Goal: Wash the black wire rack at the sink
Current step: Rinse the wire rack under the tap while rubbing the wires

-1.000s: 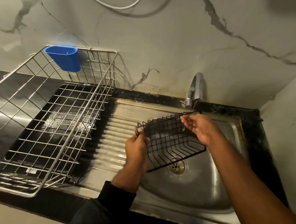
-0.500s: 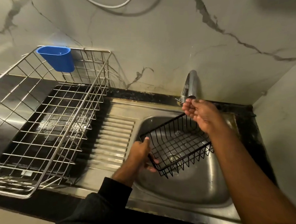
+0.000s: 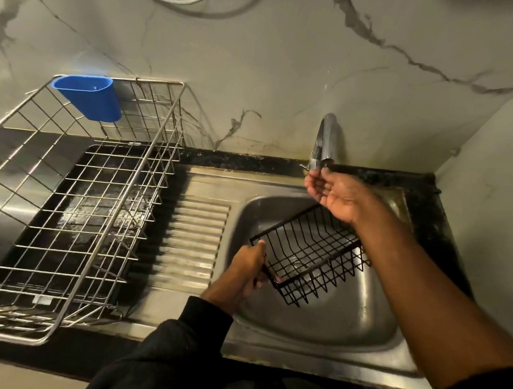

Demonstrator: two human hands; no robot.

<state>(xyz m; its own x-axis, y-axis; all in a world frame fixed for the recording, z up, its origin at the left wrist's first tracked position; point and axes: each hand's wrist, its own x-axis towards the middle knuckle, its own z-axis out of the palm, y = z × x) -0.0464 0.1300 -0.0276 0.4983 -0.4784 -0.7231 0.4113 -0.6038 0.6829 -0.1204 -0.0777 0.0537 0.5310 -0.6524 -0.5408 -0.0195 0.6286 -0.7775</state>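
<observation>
The black wire rack point(image 3: 308, 253) hangs tilted over the steel sink basin point(image 3: 326, 320), above the drain. My left hand point(image 3: 247, 266) grips its near left corner. My right hand point(image 3: 334, 195) is off the rack, palm up with loosely spread fingers, just below the spout of the chrome tap point(image 3: 326, 141); the fingertips reach the tap's small lever. No water stream is visible.
A large steel wire dish rack point(image 3: 79, 214) with a blue plastic cup point(image 3: 89, 98) clipped to its back stands on a black tray at the left. The ribbed drainboard point(image 3: 193, 238) lies between it and the basin. Marble walls close the back and right.
My right hand has let go of the rack's far edge and risen to the tap. My left hand has turned and lowered the rack deeper over the basin.
</observation>
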